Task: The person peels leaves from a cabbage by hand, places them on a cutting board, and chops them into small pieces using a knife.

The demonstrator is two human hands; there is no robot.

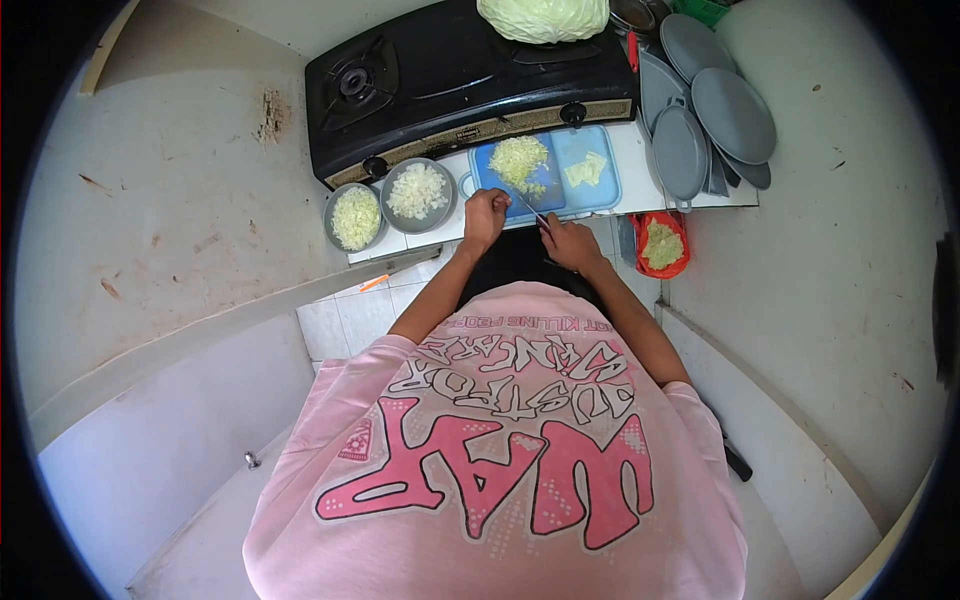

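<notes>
My right hand (568, 243) grips a knife (532, 211), its blade pointing up and left over the near edge of the blue cutting board (606, 200). By the blade's tip, my left hand (486, 216) has its fingers drawn together; whatever is in them is hidden. A pile of chopped cabbage (518, 158) lies on the darker left part of the board, just beyond both hands. On the lighter right part rest several pale cabbage leaf pieces (586, 170).
Left of the board stand a grey bowl (448, 212) of white chopped pieces and a smaller bowl (330, 232) of chopped cabbage. Behind is a black gas stove (440, 90) bearing a cabbage head (545, 18). Grey plates (735, 115) stack at right, above a red bag (682, 262) of scraps.
</notes>
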